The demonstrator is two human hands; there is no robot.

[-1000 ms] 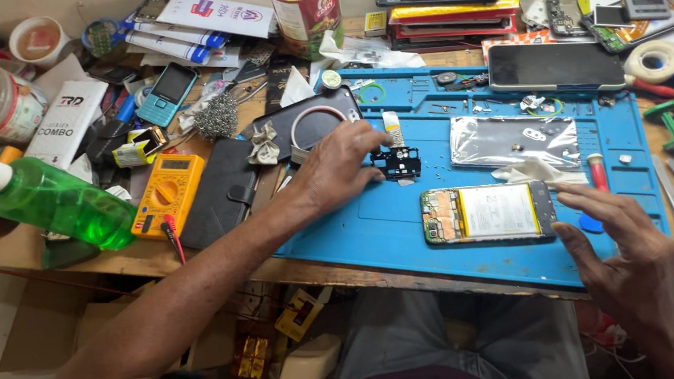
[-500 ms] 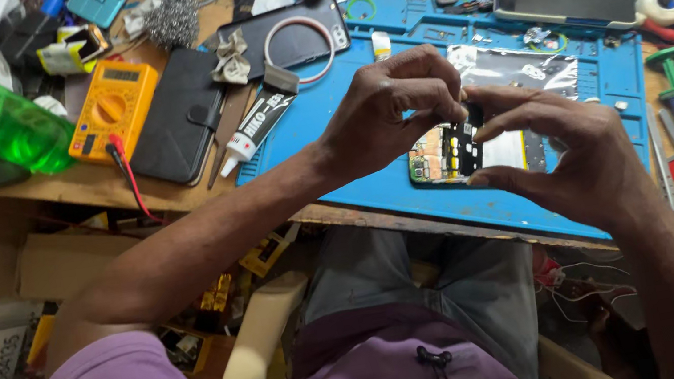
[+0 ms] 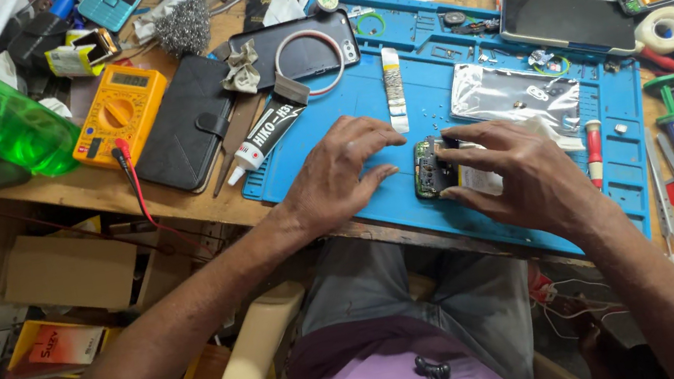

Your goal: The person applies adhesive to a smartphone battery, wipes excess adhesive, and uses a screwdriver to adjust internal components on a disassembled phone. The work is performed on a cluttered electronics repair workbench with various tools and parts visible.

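Two hands at work: our right hand (image 3: pixel 524 173) pinches the opened phone (image 3: pixel 433 170) on the blue mat (image 3: pixel 345 125), our left hand (image 3: pixel 347 170) flat just beside, fingers loose; phone's lower half hidden.

Your blue mat (image 3: pixel 431 98) looks matt, rubbery; the bag (image 3: pixel 512 99) on it shiny, crinkled plastic; the counter (image 3: pixel 85 189) worn wood.
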